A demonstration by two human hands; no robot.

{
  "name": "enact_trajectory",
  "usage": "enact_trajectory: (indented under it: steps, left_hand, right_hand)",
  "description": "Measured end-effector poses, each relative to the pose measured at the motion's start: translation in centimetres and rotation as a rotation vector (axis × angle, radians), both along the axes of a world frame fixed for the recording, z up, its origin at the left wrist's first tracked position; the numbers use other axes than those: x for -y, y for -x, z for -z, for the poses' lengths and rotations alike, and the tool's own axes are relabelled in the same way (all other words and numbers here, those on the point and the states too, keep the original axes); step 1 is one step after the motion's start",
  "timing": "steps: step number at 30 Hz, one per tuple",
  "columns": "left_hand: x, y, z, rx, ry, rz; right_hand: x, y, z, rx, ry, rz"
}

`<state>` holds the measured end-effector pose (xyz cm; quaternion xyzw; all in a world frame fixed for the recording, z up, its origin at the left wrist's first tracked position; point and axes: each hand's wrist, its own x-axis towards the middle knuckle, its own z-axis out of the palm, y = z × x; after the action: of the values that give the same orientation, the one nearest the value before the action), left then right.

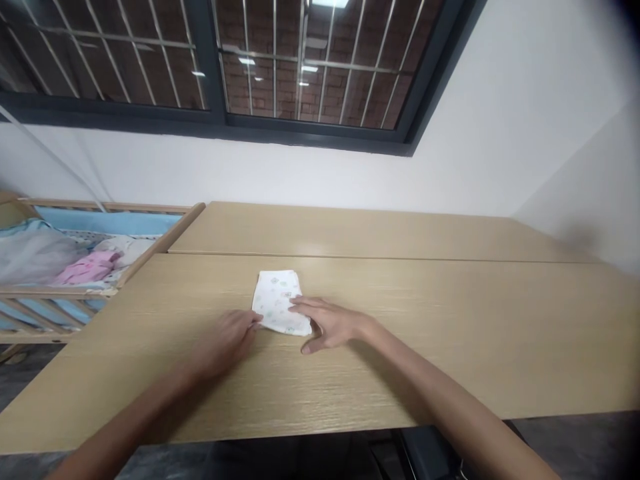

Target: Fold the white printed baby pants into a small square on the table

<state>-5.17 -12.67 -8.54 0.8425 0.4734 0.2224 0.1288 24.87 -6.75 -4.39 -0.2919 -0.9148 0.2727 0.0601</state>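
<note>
Well, from the head camera we see a small folded cloth lying flat on the table, near its middle and well apart from the crib at the left.

As we judge it, the fold could spring open or the cloth could skid on the smooth wood if one hand drags sideways while the other lets up.

Our left hand lies low with its fingers loosely curled, the tips touching the cloth's near left edge; we cannot tell whether they pinch it. Our right hand lies palm down, fingers straight and close together on the near right corner, thumb out on the wood. Both forearms reach in from the near edge.
</note>
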Motion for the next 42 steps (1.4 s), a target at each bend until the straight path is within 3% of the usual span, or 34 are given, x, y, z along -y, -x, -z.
enact_trajectory:
  steps: [5,9,12,19,23,25,27,29,31,33,37,42]
  left_hand:
    - [-2.8,0.8,-2.4,0.293,0.331,-0.054]
    - [-4.3,1.2,-2.3,0.415,0.4,0.028]
    - [-5.3,0.5,-1.6,0.444,0.331,-0.037]
    - [-8.5,-0.9,0.5,0.332,0.154,-0.352]
    - [-9.3,-1.1,1.4,0.243,0.024,-0.442]
    - [-9.3,-1.4,1.5,0.238,-0.056,-0.488]
    - [-9.2,-2.1,1.5,0.256,-0.139,-0.504]
    - [-9.0,-3.0,1.6,0.259,-0.222,-0.409]
    - [-8.9,-3.9,2.2,0.209,-0.289,-0.253]
    - [-8.7,-4.6,3.1,0.104,-0.296,-0.145]
    - [-8.7,-4.2,5.0,-0.114,-0.185,-0.163]
    - [-8.5,-2.1,5.7,-0.223,-0.173,-0.191]
  right_hand:
    - [-0.8,0.9,1.7,-0.236,0.022,0.125]
    - [-2.4,1.9,2.4,-0.325,0.006,0.298]
    - [-3.6,2.4,3.1,-0.37,-0.014,0.436]
    - [-6.2,4.1,5.6,-0.557,-0.021,0.704]
    - [-6.2,4.7,5.9,-0.546,-0.016,0.877]
    - [-5.5,5.1,5.5,-0.504,-0.121,0.917]
    - [-4.6,5.5,5.1,-0.46,-0.339,0.877]
    - [-3.7,6.2,4.7,-0.382,-0.537,0.684]
    - [-3.2,6.9,4.5,-0.26,-0.611,0.439]
    - [-3.2,7.5,4.7,-0.135,-0.6,0.284]
    - [-3.7,7.8,5.3,-0.005,-0.556,0.269]
    - [-3.7,6.2,5.2,0.007,-0.485,0.296]
